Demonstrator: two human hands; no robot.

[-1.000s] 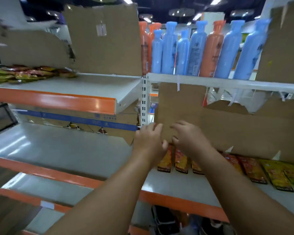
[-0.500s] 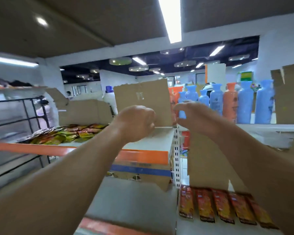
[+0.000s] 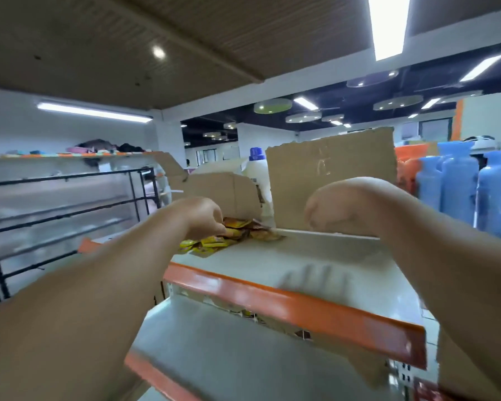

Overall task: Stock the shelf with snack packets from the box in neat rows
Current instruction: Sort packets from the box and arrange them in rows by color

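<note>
A loose pile of yellow and orange snack packets [image 3: 237,235] lies at the back left of the upper grey shelf [image 3: 272,259], against a torn cardboard panel [image 3: 223,192]. My left hand [image 3: 203,217] reaches into the pile, and its fingers curl down around packets. My right hand [image 3: 350,206] hovers above the bare middle of the same shelf, fingers hanging down and holding nothing. Its spread-finger shadow falls on the shelf. No box shows in view.
A taller cardboard panel [image 3: 330,175] stands behind the shelf. Blue and orange bottles [image 3: 457,186] fill the shelf to the right. A white bottle [image 3: 256,169] stands behind the cardboard. A black wire rack [image 3: 70,198] is at left. A lower grey shelf [image 3: 214,342] lies below.
My view swung up from the lower shelf to the upper one. Both hands rose; the left one moved left into the packet pile, and the right one now hovers over the upper shelf.
</note>
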